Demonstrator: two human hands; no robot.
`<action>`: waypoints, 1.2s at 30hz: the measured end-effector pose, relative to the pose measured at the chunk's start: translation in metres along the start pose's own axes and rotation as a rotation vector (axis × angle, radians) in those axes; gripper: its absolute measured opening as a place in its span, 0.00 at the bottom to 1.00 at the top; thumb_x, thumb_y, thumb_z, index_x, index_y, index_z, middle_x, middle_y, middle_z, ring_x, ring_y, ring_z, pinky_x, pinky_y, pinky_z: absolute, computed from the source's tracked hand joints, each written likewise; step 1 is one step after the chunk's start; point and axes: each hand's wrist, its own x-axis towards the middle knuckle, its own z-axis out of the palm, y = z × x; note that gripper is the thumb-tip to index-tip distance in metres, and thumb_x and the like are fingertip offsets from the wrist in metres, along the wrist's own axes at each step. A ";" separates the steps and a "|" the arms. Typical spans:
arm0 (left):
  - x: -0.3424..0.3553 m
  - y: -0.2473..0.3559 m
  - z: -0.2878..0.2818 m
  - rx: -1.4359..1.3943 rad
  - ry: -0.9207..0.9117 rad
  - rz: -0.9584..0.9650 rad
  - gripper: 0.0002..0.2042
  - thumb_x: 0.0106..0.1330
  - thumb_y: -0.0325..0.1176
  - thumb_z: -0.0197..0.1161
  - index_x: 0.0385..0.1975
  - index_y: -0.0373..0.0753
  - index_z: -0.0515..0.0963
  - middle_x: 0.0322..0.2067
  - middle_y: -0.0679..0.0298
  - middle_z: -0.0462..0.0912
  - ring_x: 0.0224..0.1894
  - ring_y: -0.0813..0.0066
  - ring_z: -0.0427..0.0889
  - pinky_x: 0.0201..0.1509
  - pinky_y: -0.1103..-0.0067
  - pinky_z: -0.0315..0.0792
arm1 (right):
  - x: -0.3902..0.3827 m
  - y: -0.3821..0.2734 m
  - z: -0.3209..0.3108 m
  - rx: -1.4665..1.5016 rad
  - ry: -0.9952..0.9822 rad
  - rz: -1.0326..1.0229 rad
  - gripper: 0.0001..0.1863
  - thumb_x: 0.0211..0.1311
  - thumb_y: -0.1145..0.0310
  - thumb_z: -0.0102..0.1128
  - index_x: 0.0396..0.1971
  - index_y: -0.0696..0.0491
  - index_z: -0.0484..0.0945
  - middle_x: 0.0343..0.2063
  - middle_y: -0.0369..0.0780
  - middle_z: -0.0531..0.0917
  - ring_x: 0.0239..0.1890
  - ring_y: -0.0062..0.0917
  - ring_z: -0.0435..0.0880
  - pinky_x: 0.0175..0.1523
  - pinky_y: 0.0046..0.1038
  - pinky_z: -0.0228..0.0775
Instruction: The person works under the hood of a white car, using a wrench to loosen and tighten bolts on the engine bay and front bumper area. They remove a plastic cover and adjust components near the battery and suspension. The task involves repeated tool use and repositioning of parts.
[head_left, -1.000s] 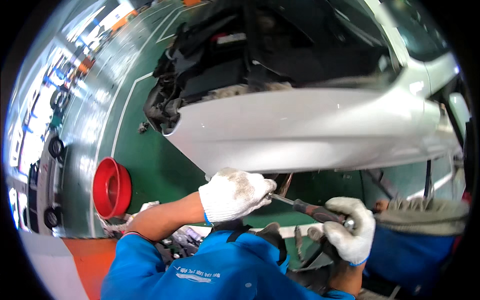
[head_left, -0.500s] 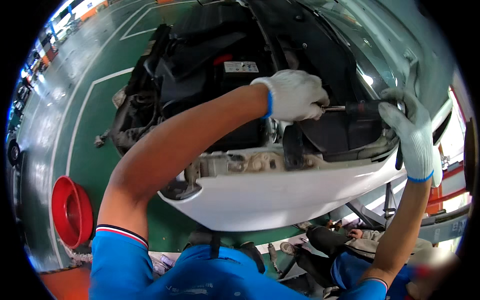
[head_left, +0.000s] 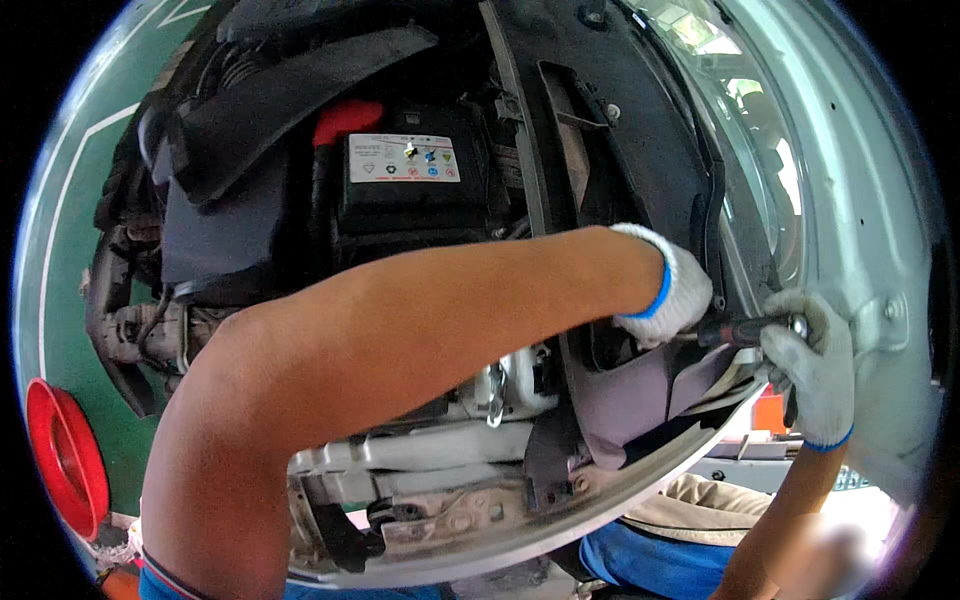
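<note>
My right hand [head_left: 812, 352], in a white knit glove with a blue cuff, is closed round the back end of a screwdriver [head_left: 738, 331] with a black and dark red handle. The tool lies roughly level, its metal shaft pointing left. My left hand [head_left: 680, 290], gloved alike, reaches across from the left and is curled down at the shaft. Its fingertips are partly hidden, as is the screwdriver's tip. Both hands are at the right side of an open engine bay, over a dark plastic trim panel [head_left: 625, 405] near the fender.
A battery [head_left: 410, 205] with a white label and red cover sits mid-bay. The raised pale hood [head_left: 850, 200] stands close at right. White bodywork [head_left: 600, 520] curves along the near edge. Another person in beige and blue [head_left: 660, 550] is low at right. A red basin [head_left: 65, 460] stands on the left.
My view has come closer over the engine bay. Both hands and the screwdriver now appear lower and my left hand farther right. The two hands keep their places on the tool.
</note>
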 end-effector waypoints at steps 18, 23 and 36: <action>0.006 -0.015 0.005 -0.054 -0.139 0.152 0.13 0.59 0.35 0.66 0.35 0.30 0.87 0.36 0.45 0.88 0.43 0.48 0.88 0.47 0.61 0.82 | 0.028 -0.010 -0.003 -0.161 -0.252 -0.098 0.20 0.43 0.74 0.70 0.40 0.60 0.82 0.33 0.37 0.83 0.33 0.20 0.81 0.40 0.24 0.74; 0.008 -0.016 0.004 -0.069 -0.152 0.162 0.15 0.57 0.37 0.67 0.36 0.30 0.87 0.36 0.45 0.88 0.43 0.47 0.87 0.48 0.60 0.81 | 0.032 -0.038 0.000 -0.246 -0.332 0.008 0.17 0.46 0.71 0.70 0.39 0.60 0.83 0.34 0.39 0.83 0.37 0.21 0.81 0.45 0.25 0.73; 0.002 0.042 0.022 -0.742 0.541 -0.360 0.20 0.63 0.43 0.66 0.43 0.31 0.78 0.38 0.40 0.86 0.46 0.43 0.87 0.54 0.58 0.80 | 0.028 -0.050 0.017 -0.143 -0.297 0.338 0.19 0.64 0.62 0.63 0.45 0.63 0.80 0.24 0.37 0.81 0.17 0.16 0.77 0.21 0.19 0.72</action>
